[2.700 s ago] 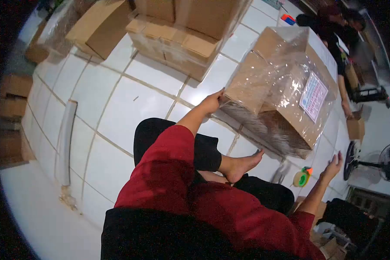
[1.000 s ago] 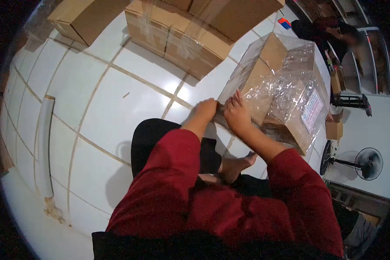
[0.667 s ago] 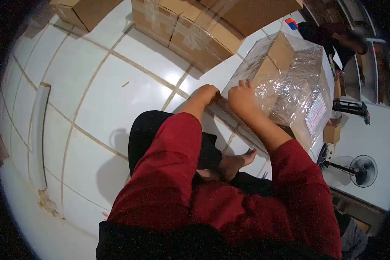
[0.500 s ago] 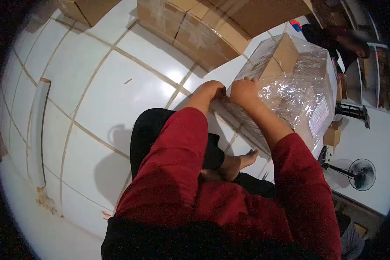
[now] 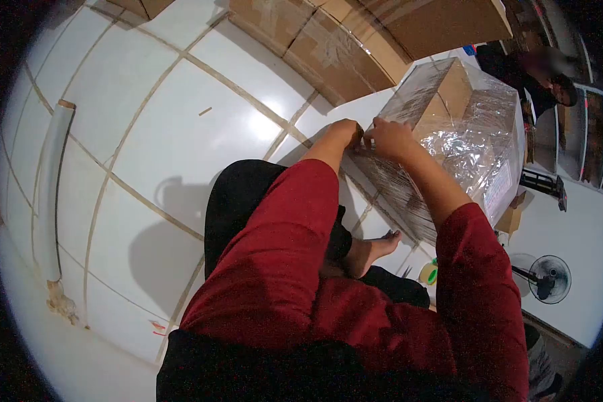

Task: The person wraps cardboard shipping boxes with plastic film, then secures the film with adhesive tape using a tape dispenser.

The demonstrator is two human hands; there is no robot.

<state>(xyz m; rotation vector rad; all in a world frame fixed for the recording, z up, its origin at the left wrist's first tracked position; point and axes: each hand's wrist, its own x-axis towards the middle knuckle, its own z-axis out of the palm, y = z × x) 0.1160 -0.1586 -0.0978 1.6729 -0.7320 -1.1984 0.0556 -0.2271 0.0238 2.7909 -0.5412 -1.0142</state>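
Note:
A cardboard box wrapped in clear plastic film (image 5: pixel 472 134) stands tilted in view on the floor, a white label (image 5: pixel 499 184) under its film. At the box's near left edge my left hand (image 5: pixel 347 132) is closed, its fingertips turned away and mostly hidden. My right hand (image 5: pixel 390 139) is beside it, against the wrapped edge, fingers bent and closed toward the left hand. What is pinched between the fingers of either hand is too small to make out. The two hands nearly touch.
Large cardboard boxes (image 5: pixel 342 50) stand beyond. A long white roll (image 5: pixel 53 187) lies on the tiles at left. A tape roll (image 5: pixel 428 273) is near my foot (image 5: pixel 382 246). A fan (image 5: pixel 551 280) stands at right; another person (image 5: pixel 516 67) is at upper right.
My right hand has shifted slightly and its fingers have loosened from a tighter fist. The view has moved a little, and the tape roll now shows beside my right arm.

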